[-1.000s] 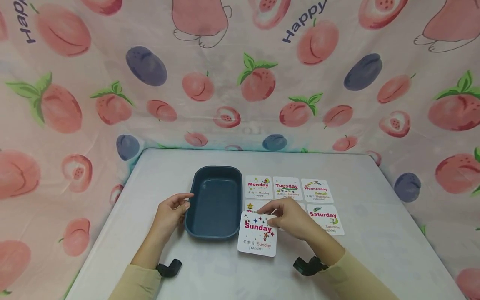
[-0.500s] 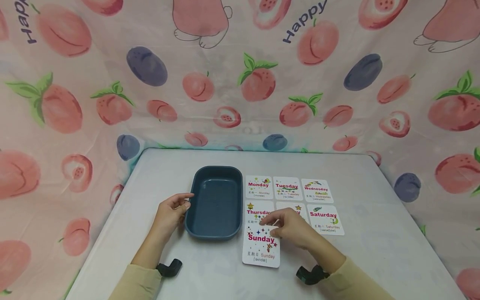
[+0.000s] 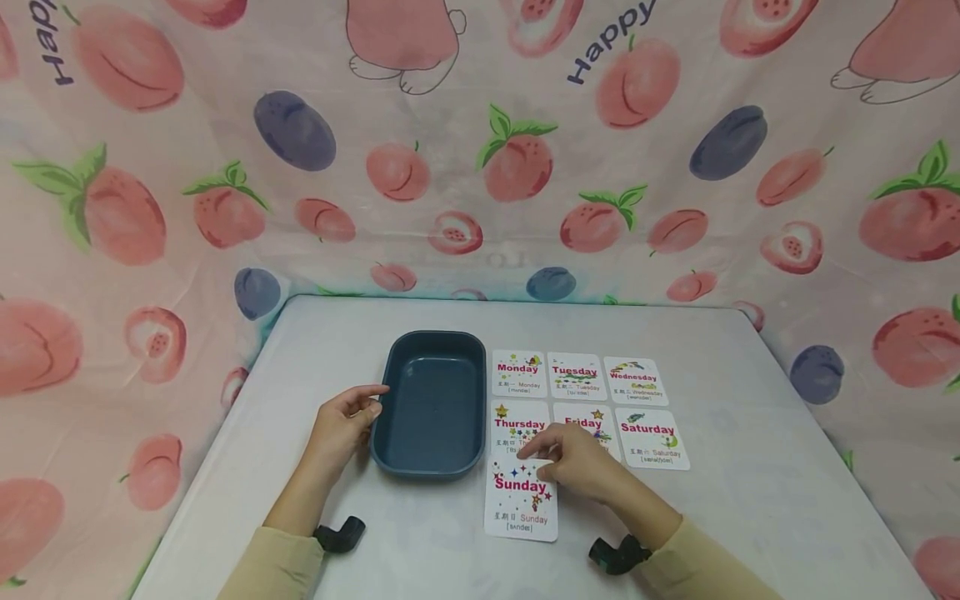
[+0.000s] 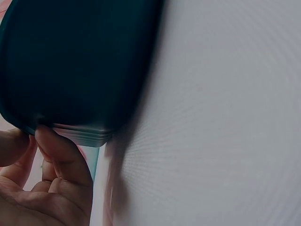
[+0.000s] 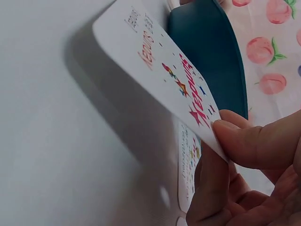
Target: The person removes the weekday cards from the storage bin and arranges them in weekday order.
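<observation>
A white Sunday flashcard (image 3: 519, 504) is pinched at its upper right corner by my right hand (image 3: 581, 462). In the right wrist view the flashcard (image 5: 155, 70) tilts above the table, its shadow beneath, with the thumb on its printed face. It overlaps the lower part of the Thursday card (image 3: 517, 423) in the head view. My left hand (image 3: 341, 425) pinches the left rim of the dark blue tray (image 3: 377, 442); in the left wrist view, thumb and finger meet at the rim of the tray (image 4: 75, 70). The right hand partly covers the Friday card (image 3: 582, 417).
Right of the tray lie the Monday card (image 3: 518, 375), Tuesday card (image 3: 576, 377) and Wednesday card (image 3: 635, 382) in a back row. The Saturday card (image 3: 651, 439) ends the front row. Behind the white table (image 3: 337, 325) hangs a fruit-patterned cloth (image 3: 450, 183).
My right hand has brought the Sunday card toward the table's front and slightly right, uncovering more of the Thursday and Friday cards. The left hand stays on the tray's rim.
</observation>
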A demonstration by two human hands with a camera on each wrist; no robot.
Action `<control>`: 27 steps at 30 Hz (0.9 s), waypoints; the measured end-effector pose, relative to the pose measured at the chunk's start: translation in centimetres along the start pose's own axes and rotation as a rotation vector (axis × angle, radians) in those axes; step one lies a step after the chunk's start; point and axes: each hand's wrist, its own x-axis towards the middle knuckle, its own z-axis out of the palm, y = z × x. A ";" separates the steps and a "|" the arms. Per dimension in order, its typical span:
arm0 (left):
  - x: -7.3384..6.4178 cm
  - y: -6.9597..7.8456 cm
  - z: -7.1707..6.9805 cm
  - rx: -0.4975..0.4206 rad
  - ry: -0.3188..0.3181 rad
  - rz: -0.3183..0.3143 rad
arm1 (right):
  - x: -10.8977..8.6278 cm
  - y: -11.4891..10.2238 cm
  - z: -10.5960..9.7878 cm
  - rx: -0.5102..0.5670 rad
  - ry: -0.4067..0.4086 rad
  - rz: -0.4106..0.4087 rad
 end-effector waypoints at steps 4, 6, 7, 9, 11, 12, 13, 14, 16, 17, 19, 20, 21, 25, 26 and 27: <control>0.1 0.1 0.0 -0.001 0.002 0.008 | 0.0 0.2 0.2 -0.035 0.009 -0.022; 0.1 0.0 0.1 -0.002 0.003 0.012 | 0.0 0.2 0.3 -0.056 0.018 -0.026; 0.1 0.0 0.1 -0.001 0.003 0.014 | 0.0 0.2 0.4 -0.069 0.024 -0.024; 0.2 0.0 0.1 0.002 0.005 0.016 | 0.0 0.2 0.6 -0.097 0.037 -0.020; 0.2 -0.1 0.1 0.002 0.008 0.015 | 0.0 0.2 0.8 -0.118 0.049 -0.008; 0.2 -0.1 0.1 0.002 0.009 0.013 | 0.0 0.2 0.8 -0.128 0.055 -0.002; 0.1 -0.1 0.1 0.002 0.009 0.012 | 0.0 0.2 0.9 -0.138 0.062 0.002; 0.1 -0.1 0.1 0.003 0.009 0.010 | 0.0 0.3 1.0 -0.148 0.067 0.004; 0.1 -0.1 0.0 0.004 0.006 0.008 | 0.1 0.3 1.1 -0.165 0.078 0.006; 0.1 -0.1 0.0 0.004 0.005 0.006 | 0.1 0.3 1.1 -0.170 0.083 0.008; 0.1 -0.1 0.0 0.005 0.003 0.005 | 0.0 0.2 1.1 -0.181 0.091 0.012; 0.1 -0.1 0.0 0.005 0.003 0.005 | 0.0 0.2 1.2 -0.183 0.094 0.016; 0.1 -0.1 0.0 0.005 0.002 0.005 | 0.0 0.2 1.2 -0.185 0.096 0.018; 0.1 -0.1 0.0 0.008 -0.002 0.005 | 0.0 0.3 1.4 -0.194 0.099 0.027; 0.1 -0.1 0.0 0.009 -0.004 0.005 | 0.1 0.4 1.5 -0.196 0.100 0.027; 0.0 -0.1 0.0 0.010 -0.006 0.006 | 0.1 0.4 1.6 -0.199 0.101 0.026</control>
